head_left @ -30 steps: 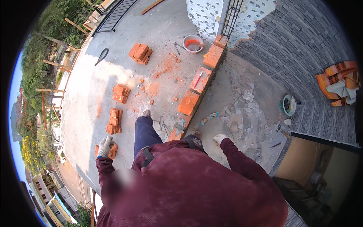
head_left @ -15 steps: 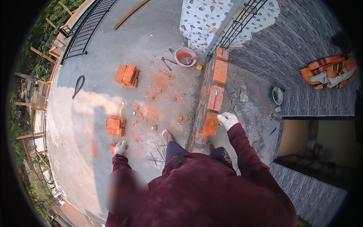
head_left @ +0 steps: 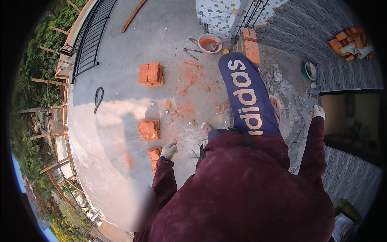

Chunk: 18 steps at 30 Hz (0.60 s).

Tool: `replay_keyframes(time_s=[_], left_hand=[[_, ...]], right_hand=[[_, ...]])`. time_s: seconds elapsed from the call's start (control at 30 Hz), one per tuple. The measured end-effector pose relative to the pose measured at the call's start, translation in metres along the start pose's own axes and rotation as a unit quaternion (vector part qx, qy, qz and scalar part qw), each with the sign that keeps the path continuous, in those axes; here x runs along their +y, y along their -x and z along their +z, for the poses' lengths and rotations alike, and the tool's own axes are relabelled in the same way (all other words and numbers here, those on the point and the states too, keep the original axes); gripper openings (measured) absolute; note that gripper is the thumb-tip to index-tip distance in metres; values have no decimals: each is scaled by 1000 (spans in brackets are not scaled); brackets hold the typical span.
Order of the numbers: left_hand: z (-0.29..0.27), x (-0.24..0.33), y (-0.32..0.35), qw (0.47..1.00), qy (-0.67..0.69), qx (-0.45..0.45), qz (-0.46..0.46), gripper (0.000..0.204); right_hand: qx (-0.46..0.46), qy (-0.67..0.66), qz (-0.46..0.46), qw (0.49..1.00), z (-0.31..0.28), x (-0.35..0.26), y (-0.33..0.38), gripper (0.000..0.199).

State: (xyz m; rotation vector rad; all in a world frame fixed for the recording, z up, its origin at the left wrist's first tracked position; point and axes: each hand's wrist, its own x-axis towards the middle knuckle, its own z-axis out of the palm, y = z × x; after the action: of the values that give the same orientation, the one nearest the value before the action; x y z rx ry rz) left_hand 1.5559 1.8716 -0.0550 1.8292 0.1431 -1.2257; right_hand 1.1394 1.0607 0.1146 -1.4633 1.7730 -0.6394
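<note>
My left hand [head_left: 169, 149], in a pale glove, hangs just right of the nearest stack of orange bricks [head_left: 153, 156], its fingers loosely apart and nothing in them. Far out to the right, my gloved right hand [head_left: 318, 111] hangs over the rubble side, near a dark opening, with its fingers curled and nothing visible in them. My right leg [head_left: 246, 90], in blue trousers, is raised and bent across the low brick wall [head_left: 252, 51]. It hides most of the wall's near part. My left foot [head_left: 207, 128] is on the concrete left of the wall.
Two more brick stacks, one middle [head_left: 149, 129] and one farther [head_left: 151, 74], stand on the concrete. A bucket [head_left: 209, 43] with a tool in it, a yellow object [head_left: 225, 51] and brick crumbs lie near the wall. Broken tile pieces [head_left: 288, 97] and a green bucket [head_left: 309, 71] are right.
My right leg has come up across the wall, covering its bricks. My right hand has left the wall top and moved right. My left hand stays near the closest brick stack.
</note>
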Motion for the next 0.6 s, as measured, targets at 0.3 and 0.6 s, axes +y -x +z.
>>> replay_keyframes(time_s=[0.3,0.6], left_hand=[[64,115,49,991,-64,-82,82,60],[68,104,-25,986,-71,-130,72,47]], right_hand=[[-312,26,-205,927,205,-188,135,22],[-623,376,-515,453,398,-184,291,57]])
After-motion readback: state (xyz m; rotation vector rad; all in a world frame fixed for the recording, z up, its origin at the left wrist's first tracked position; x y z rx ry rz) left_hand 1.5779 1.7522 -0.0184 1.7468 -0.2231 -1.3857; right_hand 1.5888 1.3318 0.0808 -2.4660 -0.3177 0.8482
